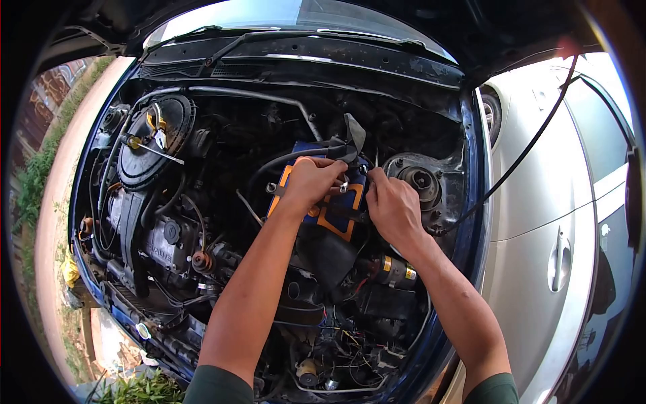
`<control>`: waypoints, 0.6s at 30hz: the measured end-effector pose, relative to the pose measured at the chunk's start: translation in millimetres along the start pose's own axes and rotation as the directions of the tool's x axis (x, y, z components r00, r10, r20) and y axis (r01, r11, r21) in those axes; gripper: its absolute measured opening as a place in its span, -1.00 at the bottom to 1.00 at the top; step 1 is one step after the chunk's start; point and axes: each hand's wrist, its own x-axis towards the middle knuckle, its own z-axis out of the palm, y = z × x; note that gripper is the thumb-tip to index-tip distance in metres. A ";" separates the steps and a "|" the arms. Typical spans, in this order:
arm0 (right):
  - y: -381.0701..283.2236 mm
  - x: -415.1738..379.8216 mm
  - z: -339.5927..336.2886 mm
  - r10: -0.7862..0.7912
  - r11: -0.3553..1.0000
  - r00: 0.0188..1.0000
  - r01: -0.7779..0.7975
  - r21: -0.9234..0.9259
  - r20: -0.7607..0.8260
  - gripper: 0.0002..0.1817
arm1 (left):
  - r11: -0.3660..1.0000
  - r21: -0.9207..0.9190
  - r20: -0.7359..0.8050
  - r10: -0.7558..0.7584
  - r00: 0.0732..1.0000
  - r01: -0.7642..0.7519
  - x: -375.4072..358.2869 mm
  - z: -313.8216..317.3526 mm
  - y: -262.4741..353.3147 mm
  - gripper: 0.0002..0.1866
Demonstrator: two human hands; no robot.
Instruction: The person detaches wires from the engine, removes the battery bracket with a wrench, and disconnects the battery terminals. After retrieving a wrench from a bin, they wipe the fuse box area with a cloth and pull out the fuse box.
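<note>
A car battery (350,201) with a blue and orange case sits in the engine bay, partly covered by my hands. My left hand (313,182) is closed over its top, thumb and fingers pinched at the end of a black cable (279,160). A small shiny metal piece (344,186) shows just below those fingertips. A grey strip of tape or sheet (354,135) sticks up behind them. At the battery's right side my right hand (395,205) is closed, its fingertips together near the same cable end; what they hold is hidden.
Pliers with yellow handles (157,126) and a screwdriver (153,149) lie on the round black air-filter cover (138,172). The strut tower (420,180) is right of my right hand. Loose wiring (350,343) fills the front corner. A silver car (538,202) stands alongside.
</note>
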 end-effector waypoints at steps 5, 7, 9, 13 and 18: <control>-1.4 -0.3 2.2 -0.004 0.999 1.000 0.004 -0.037 0.000 -0.77 | 1.000 -0.016 0.007 0.002 1.000 -0.002 2.4 0.7 -1.9 -0.68; -1.0 -0.8 2.7 -0.009 0.999 1.000 0.009 -0.037 -0.008 -0.77 | 0.999 -0.043 -0.005 -0.021 1.000 0.021 -1.0 1.9 1.3 -0.73; -0.7 -2.2 3.4 -0.024 0.998 1.000 0.024 -0.053 -0.004 -0.76 | 0.999 -0.036 -0.012 -0.013 1.000 0.013 0.2 1.6 -1.3 -0.73; 0.9 -3.9 6.3 -0.056 0.995 0.998 0.055 -0.078 -0.019 -0.75 | 1.000 -0.002 -0.027 0.012 1.000 -0.012 0.8 3.1 -1.3 -0.71; -0.8 -7.0 5.4 -0.036 0.998 0.999 0.035 -0.056 -0.008 -0.77 | 0.999 -0.054 -0.021 -0.006 1.000 0.005 0.3 3.8 0.9 -0.73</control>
